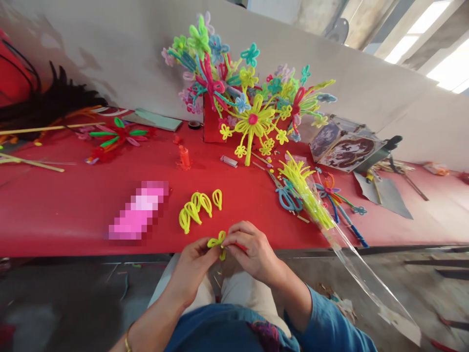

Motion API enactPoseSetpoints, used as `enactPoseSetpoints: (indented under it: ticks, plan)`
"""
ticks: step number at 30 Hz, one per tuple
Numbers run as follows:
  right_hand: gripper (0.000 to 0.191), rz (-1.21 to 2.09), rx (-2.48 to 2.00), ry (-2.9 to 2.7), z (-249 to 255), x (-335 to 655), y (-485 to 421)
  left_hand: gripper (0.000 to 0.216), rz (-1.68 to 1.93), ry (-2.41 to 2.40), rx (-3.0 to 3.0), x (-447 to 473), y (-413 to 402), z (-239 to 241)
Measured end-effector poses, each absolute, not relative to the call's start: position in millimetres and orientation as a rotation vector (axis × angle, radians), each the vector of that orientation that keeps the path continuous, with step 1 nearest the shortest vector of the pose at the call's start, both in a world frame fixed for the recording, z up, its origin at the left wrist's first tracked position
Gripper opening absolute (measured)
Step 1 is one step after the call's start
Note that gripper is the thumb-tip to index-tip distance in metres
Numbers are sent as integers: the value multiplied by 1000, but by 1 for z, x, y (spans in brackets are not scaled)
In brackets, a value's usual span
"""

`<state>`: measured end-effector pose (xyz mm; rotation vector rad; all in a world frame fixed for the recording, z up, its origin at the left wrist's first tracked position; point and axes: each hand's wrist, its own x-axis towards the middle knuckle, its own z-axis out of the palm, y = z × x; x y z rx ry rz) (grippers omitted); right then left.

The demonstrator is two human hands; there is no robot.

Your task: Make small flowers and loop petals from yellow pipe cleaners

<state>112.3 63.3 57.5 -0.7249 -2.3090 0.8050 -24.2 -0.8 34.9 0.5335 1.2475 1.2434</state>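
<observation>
Near the table's front edge, above my lap, both hands meet at a small yellow pipe-cleaner flower (217, 239) with looped petals. My left hand (196, 264) pinches it from the left. From the right, the thumb and fingers of my right hand (251, 249) are closed at its middle, hiding part of it. Just beyond lie several yellow pipe-cleaner loops (196, 208) in a loose row. To the right, a bundle of yellow pipe cleaners (309, 195) sticks out of a clear plastic sleeve (357, 261) that hangs over the edge.
Colourful pipe-cleaner flowers (252, 120) stand at the back. Blue-handled scissors (287, 198) lie beside the bundle. A red candle (184, 157), black tape (195, 125) and a pixelated pink item (139, 210) rest on the red table (73, 195). A patterned lantern-like box (346, 146) sits at right.
</observation>
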Motion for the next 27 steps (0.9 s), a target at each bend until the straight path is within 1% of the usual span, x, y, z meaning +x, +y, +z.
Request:
enactPoseSetpoints:
  ticks: [6,10,15,18,22,27]
  plan:
    - [12,847,-826,-2213,56,107,60,15,1397,1257,426,-23,1,36]
    - [11,874,-909,-2152,55,102,57,14,1396,1245,442,-23,2,37]
    - [10,879,-971,-2141,58,102,60,14,1308,1279,530,-27,0,38]
    - [15,969,-940,-2199,64,106,66,13,1228,1293,620,-30,0,40]
    - [14,1151,-854,-2265,72,108,70,12,1132,1298,748,-32,0,43]
    - [12,1247,-1067,-2173,75,103,66,12,1175,1296,724,-29,-2,40]
